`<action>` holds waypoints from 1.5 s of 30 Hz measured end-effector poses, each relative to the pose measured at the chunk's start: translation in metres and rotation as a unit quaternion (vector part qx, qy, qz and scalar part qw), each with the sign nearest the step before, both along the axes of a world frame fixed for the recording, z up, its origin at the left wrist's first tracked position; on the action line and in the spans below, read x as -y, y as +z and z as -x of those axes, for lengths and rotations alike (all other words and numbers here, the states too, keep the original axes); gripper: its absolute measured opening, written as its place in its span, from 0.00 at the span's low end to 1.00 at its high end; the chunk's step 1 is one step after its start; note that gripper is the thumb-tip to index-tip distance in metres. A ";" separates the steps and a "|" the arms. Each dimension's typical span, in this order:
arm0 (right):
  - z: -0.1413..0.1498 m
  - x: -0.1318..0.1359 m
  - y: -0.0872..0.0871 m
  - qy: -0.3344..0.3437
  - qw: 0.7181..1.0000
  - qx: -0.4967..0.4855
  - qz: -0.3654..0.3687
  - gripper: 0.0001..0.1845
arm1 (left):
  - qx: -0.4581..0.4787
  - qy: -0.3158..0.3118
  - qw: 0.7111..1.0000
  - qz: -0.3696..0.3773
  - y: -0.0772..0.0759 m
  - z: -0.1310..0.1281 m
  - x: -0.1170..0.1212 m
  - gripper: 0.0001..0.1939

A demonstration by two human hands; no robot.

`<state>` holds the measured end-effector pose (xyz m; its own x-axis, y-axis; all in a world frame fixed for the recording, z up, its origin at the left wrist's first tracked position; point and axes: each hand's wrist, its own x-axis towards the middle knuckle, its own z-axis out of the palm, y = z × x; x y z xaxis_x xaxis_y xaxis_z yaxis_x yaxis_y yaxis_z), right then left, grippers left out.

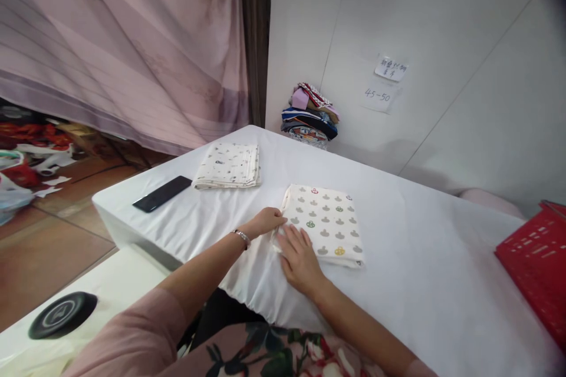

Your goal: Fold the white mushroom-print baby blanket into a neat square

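A folded cream cloth with a grey, red, green and yellow pattern (329, 224) lies on the white table (424, 259). My left hand (267, 221), a bracelet on its wrist, touches the cloth's left edge with fingers curled at the fold. My right hand (300, 256) lies flat with fingers spread on the cloth's near left corner. A second folded cloth with small prints (229, 166) rests further left, away from both hands.
A black phone (162, 193) lies near the table's left edge. A stack of folded clothes (311, 115) sits at the far corner by the wall. A red basket (537, 262) stands at the right. A round black object (62, 315) sits on a lower white surface, left.
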<state>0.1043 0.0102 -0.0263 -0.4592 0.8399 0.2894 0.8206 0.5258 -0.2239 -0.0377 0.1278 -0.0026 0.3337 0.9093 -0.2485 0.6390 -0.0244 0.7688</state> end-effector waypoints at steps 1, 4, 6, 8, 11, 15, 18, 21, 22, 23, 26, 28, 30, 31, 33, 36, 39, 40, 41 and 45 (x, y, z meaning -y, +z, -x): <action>-0.002 0.000 -0.002 -0.013 1.000 -0.001 0.000 0.28 | -0.009 0.006 1.000 -0.011 -0.002 0.000 0.001 0.12; -0.003 0.002 -0.009 -0.018 1.000 0.005 0.009 0.30 | -0.026 0.021 0.999 -0.032 -0.004 -0.002 0.005 0.11; -0.003 0.004 -0.011 -0.014 1.000 0.005 0.012 0.31 | -0.035 0.030 0.998 -0.050 -0.006 -0.004 0.009 0.10; -0.003 0.005 -0.009 -0.013 1.000 -0.005 0.016 0.31 | -0.042 0.043 0.995 -0.075 -0.008 -0.005 0.014 0.09; -0.007 -0.001 0.002 -0.007 0.999 -0.036 0.031 0.29 | -0.046 0.067 0.990 -0.119 -0.013 -0.007 0.021 0.09; -0.017 -0.026 0.022 -0.024 0.997 -0.072 0.017 0.24 | -0.033 0.083 0.985 -0.151 -0.016 -0.007 0.034 0.09; -0.022 -0.051 0.030 -0.053 0.997 -0.053 0.012 0.24 | -0.053 0.097 0.976 -0.186 -0.016 -0.008 0.044 0.08; -0.022 -0.071 0.027 -0.065 0.997 -0.009 0.047 0.25 | -0.081 0.097 0.972 -0.198 -0.019 -0.009 0.051 0.08; -0.021 -0.076 0.024 -0.063 0.996 0.005 0.069 0.25 | -0.087 0.098 0.972 -0.196 -0.020 -0.009 0.052 0.08; -0.021 -0.080 0.022 -0.059 0.994 0.016 0.091 0.25 | -0.092 0.100 0.972 -0.193 -0.021 -0.010 0.052 0.08; -0.021 -0.092 0.015 -0.046 0.992 0.031 0.111 0.26 | -0.096 0.103 0.971 -0.193 -0.023 -0.010 0.053 0.08; -0.021 -0.099 0.011 -0.042 0.993 0.035 0.101 0.28 | -0.097 0.099 0.971 -0.194 -0.023 -0.010 0.052 0.09; -0.020 -0.105 0.009 -0.039 0.994 0.036 0.096 0.29 | -0.101 0.098 0.972 -0.189 -0.022 -0.011 0.052 0.09; -0.019 -0.107 0.009 -0.037 0.994 0.035 0.098 0.30 | -0.104 0.098 0.972 -0.185 -0.021 -0.011 0.052 0.09; -0.018 -0.111 0.009 -0.032 0.993 0.027 0.109 0.30 | -0.109 0.098 0.973 -0.179 -0.020 -0.011 0.051 0.09; -0.029 -0.112 0.016 -0.034 0.992 -0.006 0.125 0.29 | -0.108 0.090 0.975 -0.170 -0.018 -0.008 0.049 0.10; -0.065 -0.108 0.023 -0.110 0.990 -0.061 0.068 0.26 | -0.093 0.091 0.978 -0.164 -0.019 -0.003 0.046 0.11; -0.083 -0.104 0.023 -0.155 0.984 -0.077 0.041 0.25 | -0.086 0.097 0.978 -0.166 -0.020 -0.002 0.045 0.11; -0.101 -0.100 0.022 -0.206 0.974 -0.088 0.025 0.24 | -0.078 0.104 0.977 -0.167 -0.021 0.000 0.044 0.11; -0.163 -0.076 0.006 -0.382 0.906 -0.165 0.073 0.28 | -0.051 0.098 0.984 -0.140 -0.023 -0.002 0.039 0.17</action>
